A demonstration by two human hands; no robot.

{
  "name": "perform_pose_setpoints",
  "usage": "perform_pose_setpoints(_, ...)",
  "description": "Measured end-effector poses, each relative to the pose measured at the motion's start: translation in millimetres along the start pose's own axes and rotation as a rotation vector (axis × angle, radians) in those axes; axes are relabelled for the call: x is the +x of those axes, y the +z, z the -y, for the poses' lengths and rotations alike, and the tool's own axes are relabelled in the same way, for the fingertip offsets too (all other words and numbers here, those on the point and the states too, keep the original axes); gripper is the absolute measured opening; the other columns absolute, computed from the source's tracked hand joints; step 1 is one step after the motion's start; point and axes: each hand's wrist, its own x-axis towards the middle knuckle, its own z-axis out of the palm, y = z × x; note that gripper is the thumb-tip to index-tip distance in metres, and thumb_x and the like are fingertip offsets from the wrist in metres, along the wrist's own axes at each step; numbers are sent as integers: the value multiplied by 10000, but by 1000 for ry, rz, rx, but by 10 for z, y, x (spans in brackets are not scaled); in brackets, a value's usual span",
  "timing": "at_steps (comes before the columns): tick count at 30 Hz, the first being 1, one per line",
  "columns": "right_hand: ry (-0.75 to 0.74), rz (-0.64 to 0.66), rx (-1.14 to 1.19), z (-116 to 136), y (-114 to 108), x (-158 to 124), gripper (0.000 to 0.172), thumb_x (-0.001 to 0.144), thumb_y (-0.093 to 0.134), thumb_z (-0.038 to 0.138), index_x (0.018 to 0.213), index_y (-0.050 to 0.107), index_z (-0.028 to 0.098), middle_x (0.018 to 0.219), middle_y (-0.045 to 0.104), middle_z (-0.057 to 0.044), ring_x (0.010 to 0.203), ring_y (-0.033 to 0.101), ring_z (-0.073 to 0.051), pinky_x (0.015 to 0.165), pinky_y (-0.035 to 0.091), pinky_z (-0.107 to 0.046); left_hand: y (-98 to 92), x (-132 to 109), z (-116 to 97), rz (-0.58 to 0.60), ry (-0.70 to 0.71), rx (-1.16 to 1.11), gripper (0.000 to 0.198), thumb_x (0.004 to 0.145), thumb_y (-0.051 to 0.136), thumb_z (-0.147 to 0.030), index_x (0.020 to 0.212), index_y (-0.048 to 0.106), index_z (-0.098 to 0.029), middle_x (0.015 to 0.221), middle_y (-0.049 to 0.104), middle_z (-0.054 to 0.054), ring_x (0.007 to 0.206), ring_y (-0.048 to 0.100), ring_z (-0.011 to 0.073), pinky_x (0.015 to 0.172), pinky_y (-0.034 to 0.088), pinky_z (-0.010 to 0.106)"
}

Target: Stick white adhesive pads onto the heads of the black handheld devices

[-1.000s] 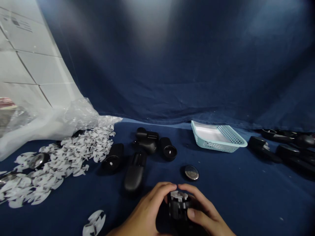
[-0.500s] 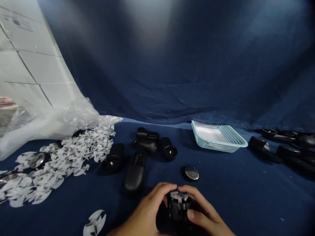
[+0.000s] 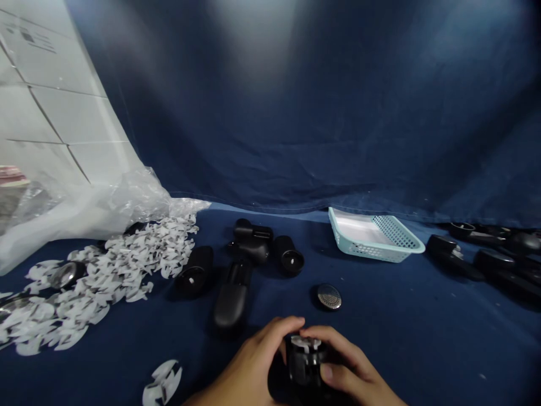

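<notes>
Both of my hands wrap around one black device body (image 3: 305, 363) at the bottom middle, its round head with a white blade part facing up. My left hand (image 3: 249, 369) grips its left side with fingers curled over the top. My right hand (image 3: 350, 372) holds the right side, thumb pressed on the body. A round metal mesh cap (image 3: 328, 296) lies on the blue cloth just beyond my hands. Several more black device bodies (image 3: 231, 299) lie further out, to the left of the cap.
A light blue plastic basket (image 3: 374, 235) stands at the back right. More black devices (image 3: 486, 259) lie along the right edge. A heap of white paper bits (image 3: 105, 270) and a clear plastic bag (image 3: 84, 211) fill the left. A blue cloth hangs behind.
My hands and the black device have slid slightly down and toward me. Everything else on the cloth stays where it was.
</notes>
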Motion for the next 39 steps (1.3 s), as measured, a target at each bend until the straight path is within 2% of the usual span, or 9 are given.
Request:
perform_pose_setpoints(7, -8, -165, -3, 71, 58, -9, 412, 815, 672, 510, 1194, 636, 354, 1251, 638, -20, 1178, 556, -289, 1047, 366, -417, -72, 6, -228, -31, -88, -80, 891, 613, 844, -292, 1383, 396, -294, 1140, 626, 60, 986, 626, 261, 913, 507, 391)
perform_pose_setpoints(12, -3, -368, 86, 12, 72, 5, 579, 793, 702, 499, 1314, 490, 363, 1087, 657, -27, 1056, 618, -274, 946, 439, -395, -39, -6, -219, -16, -102, -246, 856, 694, 775, -265, 1422, 326, -313, 1277, 573, 88, 964, 619, 215, 923, 492, 377)
perform_pose_setpoints(14, -38, -438, 77, -11, 70, 10, 587, 765, 731, 487, 1288, 503, 348, 1062, 647, -25, 1048, 614, -270, 931, 447, -379, -14, -2, -151, 49, -108, -416, 932, 665, 777, -292, 1451, 276, -326, 1362, 508, 114, 933, 632, 210, 856, 520, 371)
perform_pose_setpoints(18, -76, -481, 36, 36, 80, 11, 518, 742, 754, 480, 1204, 569, 337, 1139, 646, -29, 1112, 576, -261, 937, 450, -331, -21, -2, -201, 128, -342, -980, 842, 674, 712, -323, 1431, 344, -337, 1495, 356, 90, 989, 643, 223, 814, 528, 374)
perform_pose_setpoints(22, -74, -537, 52, 131, 123, 14, 506, 745, 753, 472, 1199, 577, 334, 1117, 653, -24, 1047, 602, -245, 900, 475, -318, -23, 10, -475, 220, -369, -1321, 479, 851, 538, -473, 1262, 575, -230, 1307, 573, 85, 1056, 641, 260, 950, 453, 422)
perform_pose_setpoints(28, 23, -483, -64, 124, 225, 38, 592, 788, 674, 539, 1310, 493, 324, 1158, 612, -80, 929, 644, -283, 549, 533, -300, 120, 15, -498, 220, -449, -1271, 657, 791, 534, -721, 1189, 633, -209, 1056, 695, 107, 1056, 637, 338, 894, 482, 488)
perform_pose_setpoints(30, -42, -443, -240, 96, 250, 39, 574, 810, 666, 515, 1322, 499, 317, 1243, 595, -90, 1062, 608, -310, 701, 566, -355, 167, 8, -369, 183, -490, -1249, 665, 786, 537, -736, 1173, 644, -205, 1024, 706, 102, 1017, 654, 329, 884, 490, 474)
perform_pose_setpoints(33, -173, -402, -412, 83, 214, 52, 559, 854, 634, 473, 1365, 463, 325, 1299, 585, -74, 1246, 499, -311, 1021, 436, -443, 215, 15, -183, 168, -518, -1310, 729, 770, 493, -801, 1058, 700, -164, 972, 723, 99, 911, 684, 266, 829, 513, 358)
perform_pose_setpoints(39, -256, -482, -985, 178, -237, 282, 595, 905, 552, 338, 1448, 314, 284, 1416, 472, -94, 1276, 446, -276, 1070, 358, -498, 111, 49, -166, 214, -749, -1536, 1050, 751, 156, -901, 1042, 702, -52, 690, 728, 139, 543, 658, 154, 527, 463, 202)
